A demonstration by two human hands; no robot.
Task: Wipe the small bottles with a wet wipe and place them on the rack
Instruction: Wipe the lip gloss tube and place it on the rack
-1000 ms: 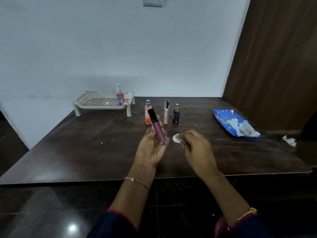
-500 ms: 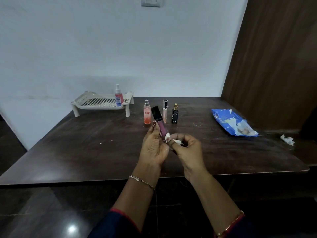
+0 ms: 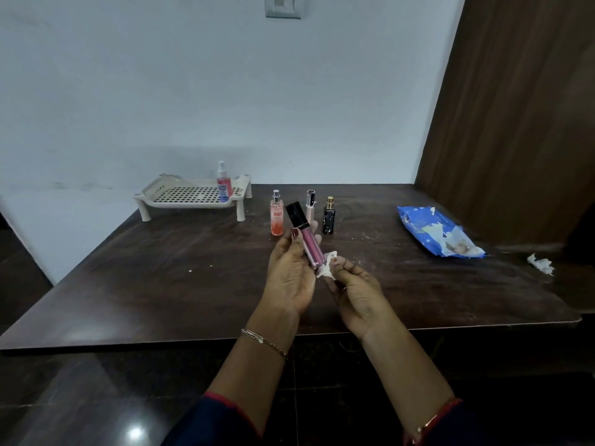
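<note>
The dark brown wooden table (image 3: 161, 284) fills the middle of the frame. The cream perforated plastic rack (image 3: 193, 206) stands at its far left, and one red spray bottle (image 3: 223, 185) is already on the rack's right end; I think a careless placing there can knock it over. The blue wet-wipe packet (image 3: 431, 233) lies at the right of the frame, far from the centre. The left hand (image 3: 289, 278) and the right hand (image 3: 357, 294) meet in the centre, and here is the main risk, as I judge. The row of three small bottles (image 3: 310, 207) stands upright just behind them, so a dropped thing or a quick reach toward the rack can topple it. The left hand grips the slim pink tube with a black cap (image 3: 310, 246) around its lower half and holds it tilted, with the cap toward the upper left; if the tube is smooth and damp, it can slide out. The right hand pinches the small white scrap of wet wipe (image 3: 326, 268) between thumb and fingertips, against the tube's bottom end; so little a piece can tear or slip away.
</note>
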